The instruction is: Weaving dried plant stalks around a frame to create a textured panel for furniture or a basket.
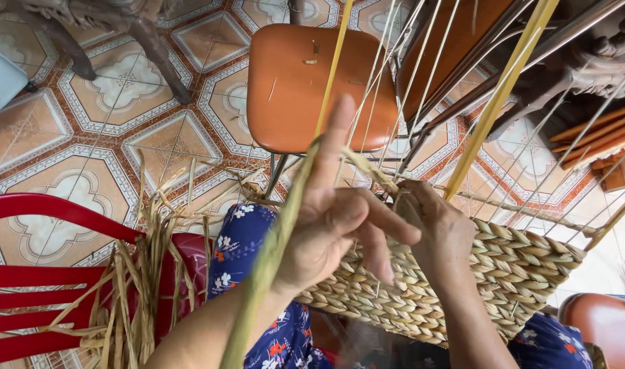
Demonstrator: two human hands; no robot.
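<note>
A partly woven basket [524,266] of plaited dried grass lies across my lap, and thin upright stakes [422,75] rise from its rim. My left hand [333,219] is closed around a long greenish grass strand [268,263], with the index finger pointing up. The strand twists on to the right toward my right hand [442,229]. That hand presses on the basket rim and pinches the twisted strand there. Two yellow stakes [497,102] stand among the thinner ones.
A bundle of loose dried grass [141,273] lies on a red plastic chair [46,273] at my left. An orange stool [292,82] stands ahead on the patterned tile floor [87,96]. Carved wooden furniture legs [155,48] stand at the back left and dark wooden furniture [586,61] at the right.
</note>
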